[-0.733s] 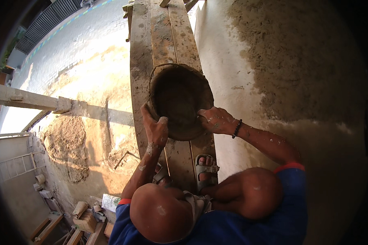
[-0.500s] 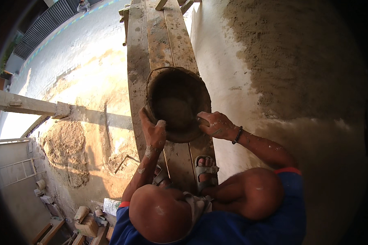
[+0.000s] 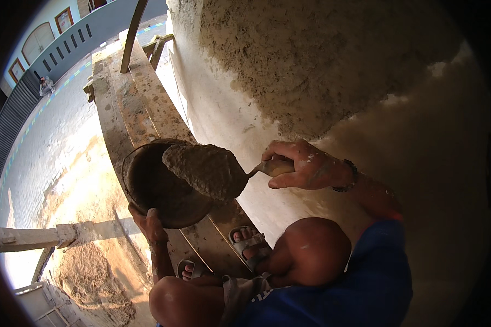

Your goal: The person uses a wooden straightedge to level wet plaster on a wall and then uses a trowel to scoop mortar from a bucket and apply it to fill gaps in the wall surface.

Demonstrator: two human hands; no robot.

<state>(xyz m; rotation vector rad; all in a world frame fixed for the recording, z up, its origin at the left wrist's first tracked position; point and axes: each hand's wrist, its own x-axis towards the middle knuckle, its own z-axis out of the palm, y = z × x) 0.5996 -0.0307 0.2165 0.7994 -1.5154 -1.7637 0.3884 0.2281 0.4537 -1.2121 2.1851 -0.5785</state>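
Note:
My right hand [image 3: 310, 165] is closed round the handle of a trowel [image 3: 275, 166], out to the right of a dark round bucket [image 3: 153, 188]. A thick heap of wet grey mortar [image 3: 207, 170] covers the trowel's blade, which hangs over the bucket's right side. At the bucket's near left rim, my left hand [image 3: 150, 224] keeps hold with the thumb up on the edge. The bucket rests on the planks in front of my feet. Part of its inside is hidden behind the loaded blade.
I squat on a narrow scaffold of wooden planks [image 3: 126, 103] with a drop on its left. A wall [image 3: 294, 71], partly coated in rough mortar, rises on the right. An upright pole [image 3: 132, 38] stands at the far end. Below lies a sand heap [image 3: 90, 280]; a person [image 3: 46, 86] sits far off.
My right hand has come up out of the bucket and moved right, bringing up the trowel loaded with mortar. My left hand stays at the rim. The whole view has swung toward the wall.

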